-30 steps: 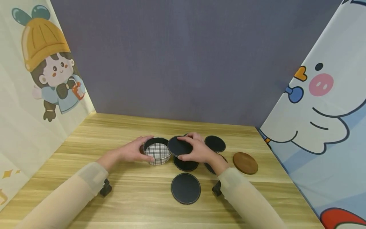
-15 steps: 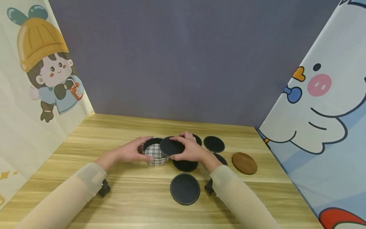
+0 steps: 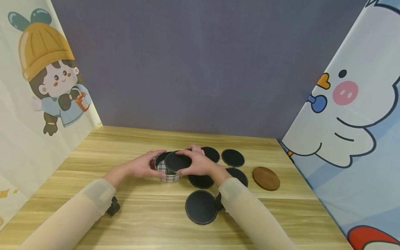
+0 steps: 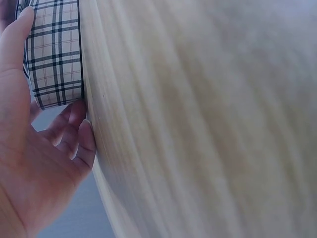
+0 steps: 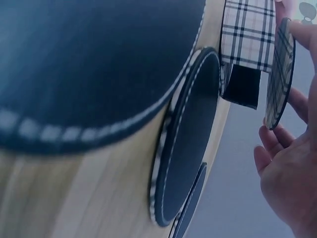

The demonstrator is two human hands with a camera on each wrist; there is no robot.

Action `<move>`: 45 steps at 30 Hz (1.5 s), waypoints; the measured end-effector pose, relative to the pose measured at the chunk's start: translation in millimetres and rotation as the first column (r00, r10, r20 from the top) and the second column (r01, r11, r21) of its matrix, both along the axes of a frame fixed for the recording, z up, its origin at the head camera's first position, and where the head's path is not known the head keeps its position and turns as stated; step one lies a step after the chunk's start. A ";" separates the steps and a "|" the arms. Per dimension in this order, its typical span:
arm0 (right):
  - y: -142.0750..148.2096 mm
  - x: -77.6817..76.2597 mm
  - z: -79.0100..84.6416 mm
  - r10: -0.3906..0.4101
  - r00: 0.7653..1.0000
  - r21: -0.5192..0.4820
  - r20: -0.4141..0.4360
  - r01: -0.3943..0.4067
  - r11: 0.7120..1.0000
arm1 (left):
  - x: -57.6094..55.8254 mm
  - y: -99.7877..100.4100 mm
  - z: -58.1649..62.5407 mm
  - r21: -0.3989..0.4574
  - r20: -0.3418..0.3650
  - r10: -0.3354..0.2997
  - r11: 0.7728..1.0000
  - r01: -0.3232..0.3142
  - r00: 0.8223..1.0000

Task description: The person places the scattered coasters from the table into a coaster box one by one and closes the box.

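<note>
My left hand point(image 3: 140, 165) grips the round plaid coaster holder point(image 3: 170, 178) from its left side, thumb in front and fingers behind. In the left wrist view the holder's checked outer wall point(image 4: 55, 54) stands on the table. Between thumb and fingers my right hand point(image 3: 200, 164) holds a round black coaster point(image 3: 177, 161), tilted above the right part of the holder's opening. Seen from the right wrist, this coaster point(image 5: 281, 74) has a plaid underside and is apart from the holder's wall point(image 5: 247, 32), which has a gap in it. The coaster hides part of the holder's inside.
Several black round coasters lie on the wooden table, one in front point(image 3: 201, 207), others behind and right, such as the far one point(image 3: 233, 157). A brown round disc point(image 3: 266, 178) lies farther right. A grey panel point(image 3: 187, 69) rises behind, with printed cloths at both sides.
My right hand has carried the black coaster leftward, from beside the holder to over its opening. The left hand stays around the holder. Coasters under the right arm show more now.
</note>
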State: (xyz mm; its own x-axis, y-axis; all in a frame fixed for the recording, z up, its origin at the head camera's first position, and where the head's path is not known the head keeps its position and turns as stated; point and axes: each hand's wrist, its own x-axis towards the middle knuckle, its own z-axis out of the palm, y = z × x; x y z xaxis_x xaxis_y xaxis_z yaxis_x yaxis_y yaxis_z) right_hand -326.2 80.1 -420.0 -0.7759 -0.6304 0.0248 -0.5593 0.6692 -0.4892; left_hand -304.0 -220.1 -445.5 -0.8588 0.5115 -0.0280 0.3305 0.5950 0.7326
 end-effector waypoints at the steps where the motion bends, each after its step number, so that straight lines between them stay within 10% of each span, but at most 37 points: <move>1: -2.5 -0.3 -0.5 0.001 1.000 0.002 0.000 -0.001 1.000 | 0.4 -0.2 0.1 0.010 0.009 -0.005 1.000 0.005 1.000; 45: -23.2 -3.5 -6.0 0.066 0.998 0.052 0.014 -0.067 0.996 | 1.8 -2.0 1.8 0.029 0.044 -0.029 0.999 0.027 0.999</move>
